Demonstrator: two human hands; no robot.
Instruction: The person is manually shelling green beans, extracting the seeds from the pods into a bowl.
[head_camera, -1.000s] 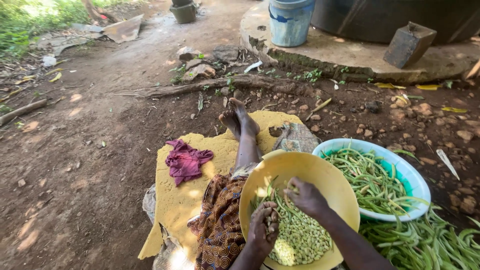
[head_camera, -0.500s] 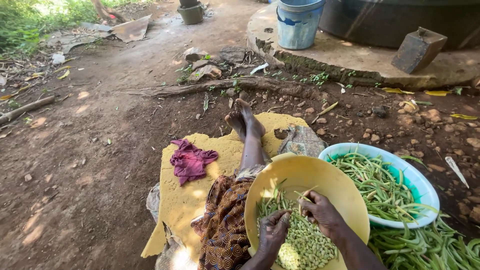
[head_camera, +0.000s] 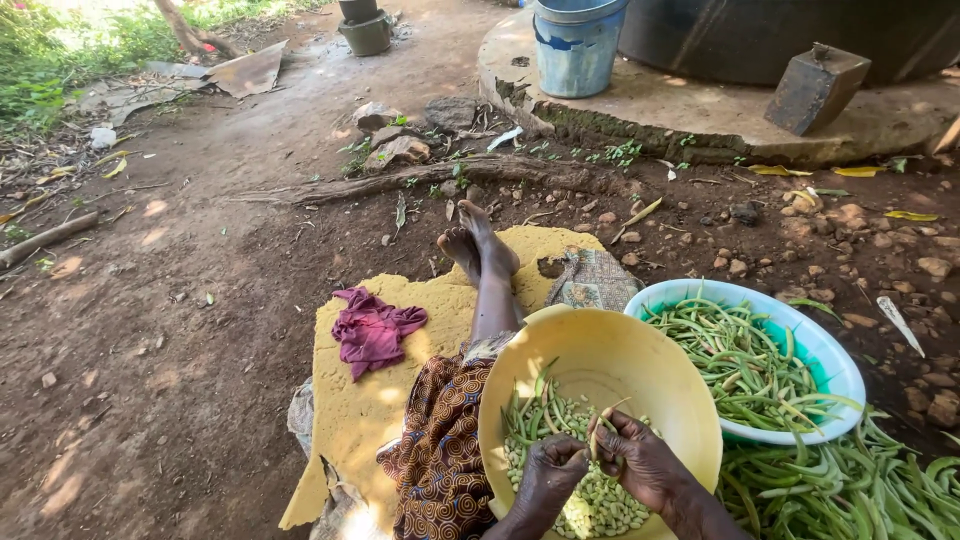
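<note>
A yellow bowl (head_camera: 610, 362) rests on my lap, holding shelled pale green beans (head_camera: 590, 500) and several loose pods. Over it, my left hand (head_camera: 548, 472) and my right hand (head_camera: 640, 462) meet on one thin bean pod (head_camera: 597, 428), each pinching a part of it. To the right stands a turquoise bowl (head_camera: 820, 352) full of green bean pods (head_camera: 740, 360). More pods (head_camera: 850, 490) lie heaped on the ground below it. My legs stretch out along a yellow mat (head_camera: 365, 410).
A crumpled magenta cloth (head_camera: 372, 330) lies on the mat. A patterned cloth (head_camera: 592, 280) is beside my feet. Bare dirt with stones and a root (head_camera: 420, 180) stretches ahead. A concrete platform (head_camera: 700, 110) carries a blue bucket (head_camera: 578, 45) and a metal block (head_camera: 815, 88).
Both hands have come together lower in the yellow bowl around one pod. The camera has tilted, so the scene sits slightly lower in view.
</note>
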